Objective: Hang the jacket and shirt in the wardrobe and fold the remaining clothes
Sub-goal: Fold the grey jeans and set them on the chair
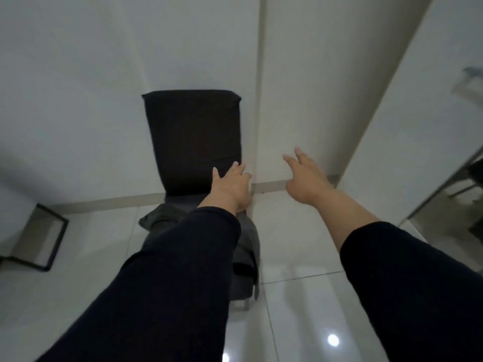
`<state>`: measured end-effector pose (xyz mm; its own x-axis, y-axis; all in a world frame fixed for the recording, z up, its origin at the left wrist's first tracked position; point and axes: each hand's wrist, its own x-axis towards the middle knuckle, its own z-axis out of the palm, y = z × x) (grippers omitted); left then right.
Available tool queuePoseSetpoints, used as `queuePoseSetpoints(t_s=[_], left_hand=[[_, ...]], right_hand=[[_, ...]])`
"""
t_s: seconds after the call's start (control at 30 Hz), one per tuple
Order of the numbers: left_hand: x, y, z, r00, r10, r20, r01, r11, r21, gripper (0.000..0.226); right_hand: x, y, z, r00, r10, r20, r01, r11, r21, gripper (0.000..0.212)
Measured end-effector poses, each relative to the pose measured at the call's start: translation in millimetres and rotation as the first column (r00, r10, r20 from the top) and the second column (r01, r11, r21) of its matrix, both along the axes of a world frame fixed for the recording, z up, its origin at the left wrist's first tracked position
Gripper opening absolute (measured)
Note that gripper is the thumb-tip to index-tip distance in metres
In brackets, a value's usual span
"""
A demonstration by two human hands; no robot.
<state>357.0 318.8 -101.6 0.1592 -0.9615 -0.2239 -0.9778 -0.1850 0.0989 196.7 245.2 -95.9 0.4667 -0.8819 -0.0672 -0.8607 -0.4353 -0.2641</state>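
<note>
Dark chair [193, 142] stands vs the white wall [78, 74], grey clothes [248, 246] heaped on its seat, partly hidden by our left sleeve [167, 283]. We reach w/ both hands: left hand [230, 189] over the chair back, fingers apart, holding nothing; right hand [305, 176] beside it, fingers spread, empty, over tiled floor [300, 309]

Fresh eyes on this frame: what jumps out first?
Two dark-sleeved arms reach forward with both hands empty: the left hand at the dark chair back, the right hand open in front of the white wall. Grey clothes lie heaped on the chair seat, centre frame, on a glossy tiled floor.
</note>
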Motion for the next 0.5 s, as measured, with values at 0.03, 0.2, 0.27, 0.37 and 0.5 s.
queuePoseSetpoints(t_s=[0.03,0.2,0.27,0.37,0.5], left_hand=[[15.8,10.9,-5.4,0.999,0.034,-0.008,-0.034,0.999,0.022,0.061],[82.9,62.7,-34.4,0.987,0.158,-0.038,-0.155,0.985,0.074,0.060],[108.4,83.9,-46.0,0.981,0.190,-0.039,-0.184,0.977,0.108,0.059],[143.0,111.4,-62.6,0.972,0.228,-0.054,-0.219,0.966,0.135,0.059],[180.1,137.4,-85.2,0.951,0.290,-0.111,-0.273,0.951,0.144,0.061]], right_hand=[[14.1,4.1,-6.4,1.000,0.031,-0.005,-0.030,0.999,0.013,0.073],[71.9,26.4,-32.9,0.991,0.131,-0.034,-0.128,0.988,0.083,0.069],[95.9,37.1,-45.3,0.988,0.154,-0.025,-0.151,0.983,0.104,0.068],[131.3,54.2,-64.1,0.984,0.178,-0.017,-0.175,0.979,0.108,0.068],[176.9,72.0,-87.4,0.973,0.226,-0.052,-0.212,0.959,0.186,0.066]])
